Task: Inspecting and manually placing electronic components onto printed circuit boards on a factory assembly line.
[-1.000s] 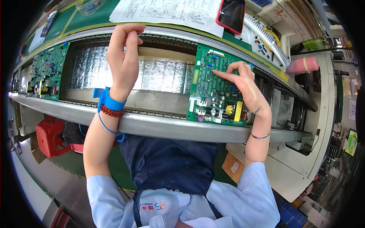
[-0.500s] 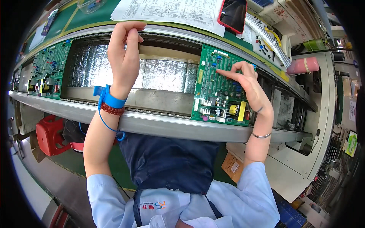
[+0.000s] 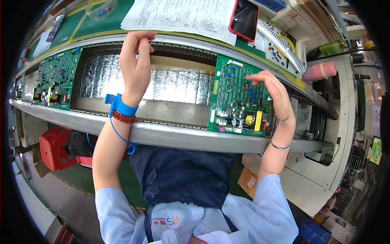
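Observation:
My left hand is held above the rail line, its fingers curled in and the thumb close to them. Whatever it may hold is hidden by the fingers. A blue wrist strap and a red-brown bead bracelet circle that wrist. My right hand hovers over the right part of a green circuit board, fingers loosely bent and apart, with nothing seen in them. White connectors, blue and red small parts and a yellow transformer stand on this board, which spans the two rails.
More populated boards sit on the conveyor at the left. Beyond the far rail lie a printed diagram sheet, a red-cased phone and loose small parts. The near metal rail runs before me. A red stool stands lower left.
My right hand has drawn back to the right, its index fingertip leaving the board's middle. A red part there now shows. My left hand keeps its curled pose; the whole view has shifted slightly.

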